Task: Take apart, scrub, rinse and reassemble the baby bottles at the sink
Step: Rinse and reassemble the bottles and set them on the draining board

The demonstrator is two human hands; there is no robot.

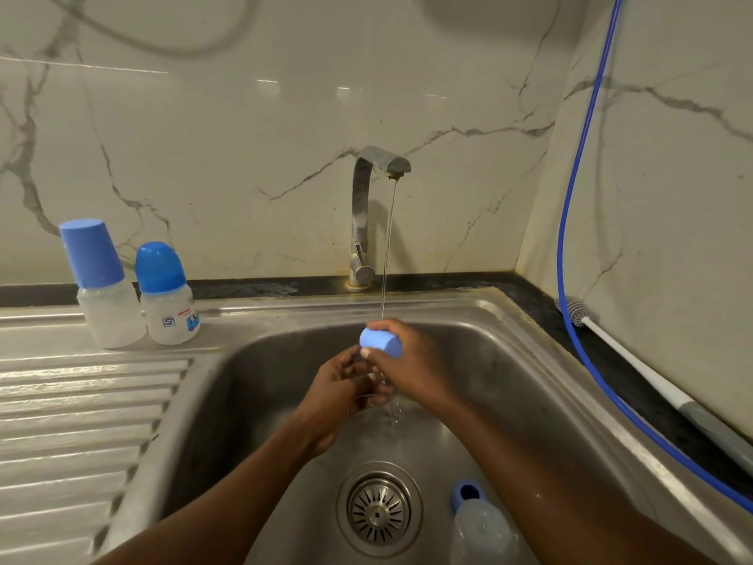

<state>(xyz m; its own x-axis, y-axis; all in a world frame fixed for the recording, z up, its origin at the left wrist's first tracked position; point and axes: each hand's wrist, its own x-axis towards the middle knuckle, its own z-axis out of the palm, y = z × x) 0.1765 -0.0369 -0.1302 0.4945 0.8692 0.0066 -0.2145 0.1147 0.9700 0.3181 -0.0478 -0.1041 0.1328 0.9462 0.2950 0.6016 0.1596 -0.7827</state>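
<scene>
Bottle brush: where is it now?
Head view: the bottle brush lies on the dark counter strip right of the sink, with its bristles at the back corner beside the blue hose.

My right hand (411,360) holds a cap (381,341) over the sink (509,332), under the tap (362,222) at its back edge. My left hand (342,389) is just below it, to the left. Two bottles (106,303) stand side by side on the drainboard (73,422), back left. Another bottle (483,528) lies in the sink, right of the drain (379,510). A brush (635,360) and hose (570,222) lie along the right.
</scene>
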